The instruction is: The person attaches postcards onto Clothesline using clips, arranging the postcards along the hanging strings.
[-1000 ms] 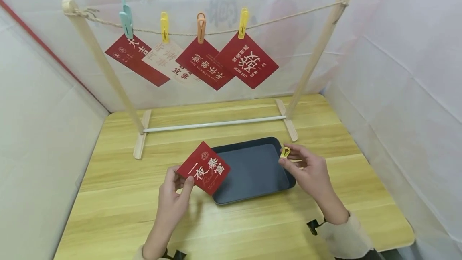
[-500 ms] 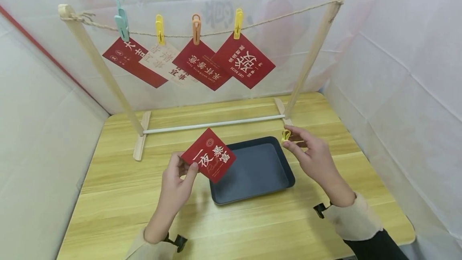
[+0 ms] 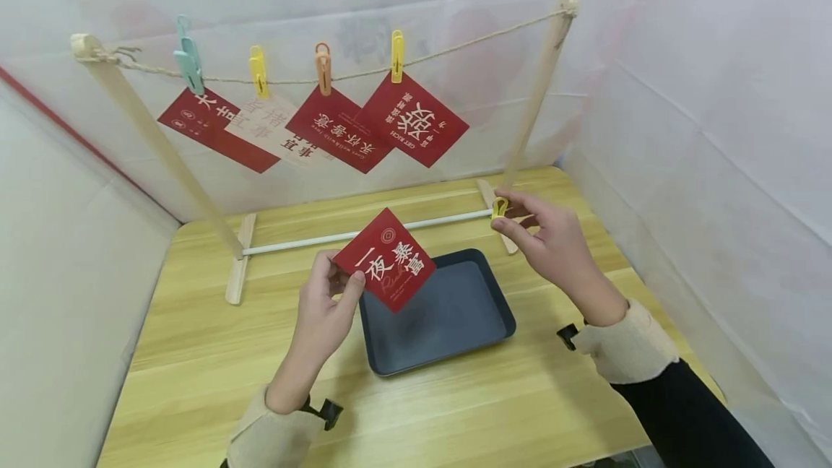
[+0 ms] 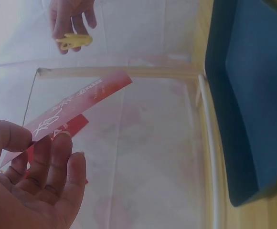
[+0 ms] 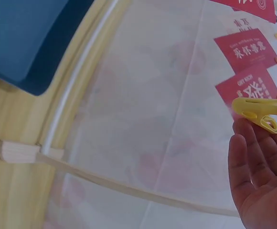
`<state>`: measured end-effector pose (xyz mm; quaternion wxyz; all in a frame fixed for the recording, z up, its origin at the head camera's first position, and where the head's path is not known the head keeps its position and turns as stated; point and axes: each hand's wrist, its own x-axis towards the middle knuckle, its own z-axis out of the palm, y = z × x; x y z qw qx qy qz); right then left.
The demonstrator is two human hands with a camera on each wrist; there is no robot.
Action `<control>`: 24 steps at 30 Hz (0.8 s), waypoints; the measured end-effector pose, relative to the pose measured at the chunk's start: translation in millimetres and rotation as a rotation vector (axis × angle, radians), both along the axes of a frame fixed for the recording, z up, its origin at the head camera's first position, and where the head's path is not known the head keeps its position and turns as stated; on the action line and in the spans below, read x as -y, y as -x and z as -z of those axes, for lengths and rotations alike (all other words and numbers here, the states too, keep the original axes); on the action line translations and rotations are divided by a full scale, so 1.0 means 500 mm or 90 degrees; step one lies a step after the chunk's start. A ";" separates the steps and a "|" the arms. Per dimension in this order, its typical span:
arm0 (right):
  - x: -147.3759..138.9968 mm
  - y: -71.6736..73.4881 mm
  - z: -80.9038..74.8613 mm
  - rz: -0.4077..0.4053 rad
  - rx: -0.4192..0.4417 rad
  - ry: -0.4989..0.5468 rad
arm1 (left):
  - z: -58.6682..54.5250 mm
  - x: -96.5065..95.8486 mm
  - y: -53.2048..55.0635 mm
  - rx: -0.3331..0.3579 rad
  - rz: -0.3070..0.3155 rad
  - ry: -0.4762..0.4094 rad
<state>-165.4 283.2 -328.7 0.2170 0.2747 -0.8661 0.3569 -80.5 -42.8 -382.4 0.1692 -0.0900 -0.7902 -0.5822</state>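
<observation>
My left hand point(image 3: 328, 309) pinches a square red card point(image 3: 386, 260) with white lettering by its left corner, between thumb and fingers, over the dark tray. In the left wrist view the card point(image 4: 76, 107) is seen nearly edge-on. A yellow clothespin point(image 3: 499, 208) is pinched in my right hand point(image 3: 546, 237), near the rack's right foot in the head view; the right wrist view shows the clothespin point(image 5: 258, 110) between thumb and fingers. Behind, a twine line point(image 3: 477, 40) carries a red card point(image 3: 412, 121), another red card point(image 3: 341, 128), a cream card point(image 3: 263, 121) and a long red card point(image 3: 217, 128).
The line hangs between a left wooden post point(image 3: 159, 143) and a right wooden post point(image 3: 536, 92), joined low by a white rod point(image 3: 299, 243). Teal, yellow and orange clothespins hold the hung cards. A dark tray point(image 3: 448, 323) lies on the wooden table point(image 3: 195, 352). White sheets surround the table.
Both hands have moved up and forward, toward the rack, still holding the card and the clothespin. The head view has shifted, so the rack and tray appear further left.
</observation>
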 end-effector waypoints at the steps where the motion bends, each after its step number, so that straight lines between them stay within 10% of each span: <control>1: 0.001 0.003 -0.006 -0.003 0.000 0.002 | -0.003 -0.003 0.003 -0.002 0.004 -0.001; 24: 0.013 0.087 -0.169 -0.030 0.081 0.138 | -0.070 -0.080 0.099 -0.043 0.071 -0.037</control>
